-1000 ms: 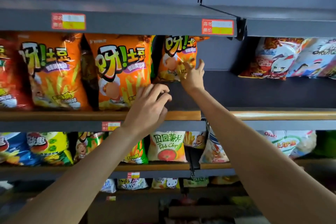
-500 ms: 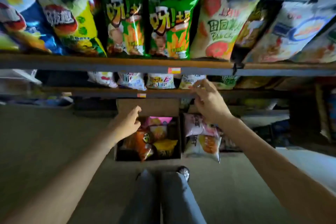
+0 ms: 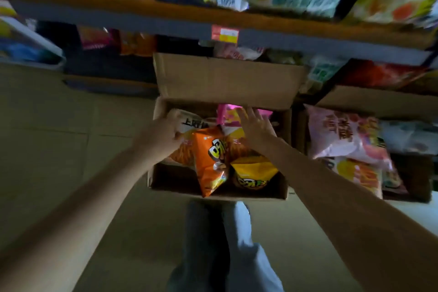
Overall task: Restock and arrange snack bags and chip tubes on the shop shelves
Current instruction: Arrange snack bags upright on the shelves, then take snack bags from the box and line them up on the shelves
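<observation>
Snack bags (image 3: 211, 161) fill an open cardboard box (image 3: 220, 193) standing on the floor (image 3: 59, 149) at the centre of the frame, directly ahead of the person's legs (image 3: 222, 244). The rear flap (image 3: 227, 78) of the box stands up against the shelving. An orange bag sits upright in the middle of the box, a yellow bag (image 3: 253, 174) lies beside it at the lower right, a pink bag (image 3: 228, 114) lies at the back, and a white bag (image 3: 192, 123) with dark lettering lies at the back left.

Left hand (image 3: 166, 135): reaches into the left side of the box. Its fingers curl against the white bag; whether they actually grip it cannot be told because of blur.

Right hand (image 3: 254, 128): positioned over the back right of the box, fingers straight and spread wide, palm down on or just above the pink bag. It holds nothing.

A 2nd box (image 3: 414, 180) at the right of the frame carries a large pale pink bag (image 3: 343, 135) on top of other packets. A shelf edge (image 3: 166, 23) runs across the upper part of the frame with a red and yellow price tag (image 3: 224, 33) just above the box flap. Blurred bags stand on the shelf above it, and more packets (image 3: 135, 42) lie in shadow below it.
</observation>
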A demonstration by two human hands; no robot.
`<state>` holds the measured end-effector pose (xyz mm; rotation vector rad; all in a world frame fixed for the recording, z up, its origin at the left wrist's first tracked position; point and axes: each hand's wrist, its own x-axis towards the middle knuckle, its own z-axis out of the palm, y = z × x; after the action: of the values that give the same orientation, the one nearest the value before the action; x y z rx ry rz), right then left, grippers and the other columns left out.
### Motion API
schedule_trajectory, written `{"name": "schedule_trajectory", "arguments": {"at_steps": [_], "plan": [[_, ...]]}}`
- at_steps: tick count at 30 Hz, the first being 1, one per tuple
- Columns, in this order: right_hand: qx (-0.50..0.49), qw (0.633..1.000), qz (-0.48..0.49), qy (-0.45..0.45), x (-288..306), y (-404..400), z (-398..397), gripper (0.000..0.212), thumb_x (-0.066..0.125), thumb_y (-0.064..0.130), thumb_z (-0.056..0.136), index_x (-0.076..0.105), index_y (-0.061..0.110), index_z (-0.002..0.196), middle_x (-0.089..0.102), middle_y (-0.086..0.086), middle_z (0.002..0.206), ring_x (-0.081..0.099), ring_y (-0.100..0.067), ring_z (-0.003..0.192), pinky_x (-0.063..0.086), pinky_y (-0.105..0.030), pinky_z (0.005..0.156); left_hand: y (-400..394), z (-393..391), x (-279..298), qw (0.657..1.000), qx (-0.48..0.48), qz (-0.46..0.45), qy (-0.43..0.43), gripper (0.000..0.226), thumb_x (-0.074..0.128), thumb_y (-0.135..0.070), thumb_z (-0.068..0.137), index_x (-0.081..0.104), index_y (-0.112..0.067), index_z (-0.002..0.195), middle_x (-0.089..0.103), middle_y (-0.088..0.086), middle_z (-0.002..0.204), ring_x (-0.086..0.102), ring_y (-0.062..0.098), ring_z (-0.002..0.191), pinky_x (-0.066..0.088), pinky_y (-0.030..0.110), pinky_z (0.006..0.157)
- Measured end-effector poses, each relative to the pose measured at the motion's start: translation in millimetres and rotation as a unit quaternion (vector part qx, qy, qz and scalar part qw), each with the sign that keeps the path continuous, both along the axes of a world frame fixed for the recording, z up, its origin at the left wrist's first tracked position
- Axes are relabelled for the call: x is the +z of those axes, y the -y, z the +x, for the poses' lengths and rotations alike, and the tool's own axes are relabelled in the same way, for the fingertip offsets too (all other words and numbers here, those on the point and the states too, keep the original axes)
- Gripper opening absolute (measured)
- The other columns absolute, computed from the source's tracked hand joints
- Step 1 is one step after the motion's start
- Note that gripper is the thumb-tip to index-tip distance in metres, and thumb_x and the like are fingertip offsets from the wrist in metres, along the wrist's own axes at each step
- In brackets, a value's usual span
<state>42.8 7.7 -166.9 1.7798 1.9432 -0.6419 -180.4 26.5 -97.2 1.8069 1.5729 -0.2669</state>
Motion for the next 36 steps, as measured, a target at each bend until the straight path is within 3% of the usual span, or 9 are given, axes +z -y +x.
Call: {"name": "schedule_trajectory", "arguments": {"at_steps": [4, 7, 9, 12, 17, 23, 27, 33, 36], "plan": [[-0.011, 0.999, 0.032, 0.028, -89, -34, -25, 0.101, 0.07, 0.025, 0.081, -0.002, 0.013, 0.149, 0.013, -0.008, 0.155, 0.016, -0.036, 0.14, 0.023, -0.045, 0.113, 2, -30, -78, 1.0, 0.008, 0.012, -0.008, 0.04, 0.051, -0.018, 0.091, 0.042, -0.012, 0.13, 0.061, 0.006, 0.114, 0.062, 0.024, 0.087, 0.052, 0.041, 0.077], [0.088, 0.992, 0.049, 0.073, -121, -38, -37, 0.097, 0.07, 0.023, 0.079, 0.004, 0.012, 0.149, 0.027, -0.011, 0.147, 0.031, -0.034, 0.131, 0.032, -0.044, 0.105, 9, -38, -109, 0.999, 0.04, 0.009, 0.009, 0.038, 0.051, -0.015, 0.091, 0.043, -0.01, 0.128, 0.06, 0.004, 0.114, 0.061, 0.022, 0.093, 0.049, 0.035, 0.079], [0.123, 0.987, 0.028, 0.095, -129, -31, -36, 0.082, 0.061, 0.017, 0.084, 0.01, 0.01, 0.148, 0.029, -0.017, 0.143, 0.032, -0.036, 0.129, 0.033, -0.045, 0.102, 17, -37, -114, 0.999, 0.051, -0.002, 0.016, 0.037, 0.051, -0.015, 0.091, 0.044, -0.012, 0.127, 0.059, 0.002, 0.115, 0.059, 0.022, 0.098, 0.047, 0.034, 0.082], [0.11, 0.986, -0.008, 0.122, -115, -22, -26, 0.077, 0.052, 0.012, 0.088, 0.006, 0.022, 0.149, 0.018, -0.023, 0.148, 0.024, -0.039, 0.134, 0.031, -0.045, 0.103, 22, -30, -103, 0.999, 0.035, -0.003, 0.029, 0.039, 0.052, -0.017, 0.091, 0.042, -0.015, 0.129, 0.057, 0.001, 0.117, 0.059, 0.021, 0.1, 0.047, 0.032, 0.082], [0.276, 0.952, 0.044, 0.128, -110, -34, -40, 0.065, 0.049, 0.026, 0.094, 0.014, 0.03, 0.148, 0.014, -0.015, 0.152, 0.019, -0.035, 0.138, 0.029, -0.046, 0.106, 13, -11, -98, 0.999, 0.015, 0.003, 0.038, 0.039, 0.051, -0.019, 0.092, 0.041, -0.014, 0.129, 0.055, 0.005, 0.123, 0.059, 0.021, 0.104, 0.042, 0.025, 0.076], [0.355, 0.913, 0.038, 0.199, -150, -50, -51, 0.059, 0.051, 0.035, 0.092, 0.03, 0.02, 0.144, 0.021, -0.008, 0.152, 0.014, -0.033, 0.141, 0.016, -0.045, 0.113, 32, 4, -143, 0.998, 0.044, -0.008, 0.053, 0.039, 0.053, -0.02, 0.091, 0.043, -0.013, 0.128, 0.056, 0.004, 0.122, 0.059, 0.021, 0.102, 0.044, 0.025, 0.079], [0.406, 0.894, 0.04, 0.187, -126, -46, -25, 0.044, 0.036, 0.025, 0.1, 0.032, 0.018, 0.143, 0.025, -0.013, 0.15, 0.018, -0.039, 0.138, 0.025, -0.045, 0.108, 56, 9, -145, 0.996, 0.061, -0.03, 0.055, 0.033, 0.055, -0.019, 0.089, 0.047, -0.013, 0.12, 0.059, 0.0, 0.112, 0.061, 0.022, 0.098, 0.048, 0.033, 0.084], [0.247, 0.961, -0.023, 0.124, -32, -42, 20, 0.035, 0.042, 0.021, 0.098, 0.05, 0.014, 0.131, 0.029, -0.018, 0.142, 0.02, -0.052, 0.131, 0.04, -0.052, 0.096, 63, 30, -70, 0.995, 0.004, -0.019, 0.094, 0.035, 0.053, -0.017, 0.09, 0.045, -0.013, 0.123, 0.056, 0.002, 0.12, 0.058, 0.019, 0.101, 0.043, 0.026, 0.076], [0.179, 0.982, -0.026, 0.052, 46, -32, 31, 0.035, 0.053, 0.025, 0.091, 0.051, 0.013, 0.124, 0.028, -0.02, 0.14, 0.025, -0.053, 0.127, 0.043, -0.049, 0.087, 51, 37, -14, 0.992, 0.049, -0.008, 0.114, 0.044, 0.058, -0.018, 0.088, 0.042, -0.011, 0.128, 0.052, 0.007, 0.128, 0.055, 0.023, 0.111, 0.045, 0.032, 0.089]]}}
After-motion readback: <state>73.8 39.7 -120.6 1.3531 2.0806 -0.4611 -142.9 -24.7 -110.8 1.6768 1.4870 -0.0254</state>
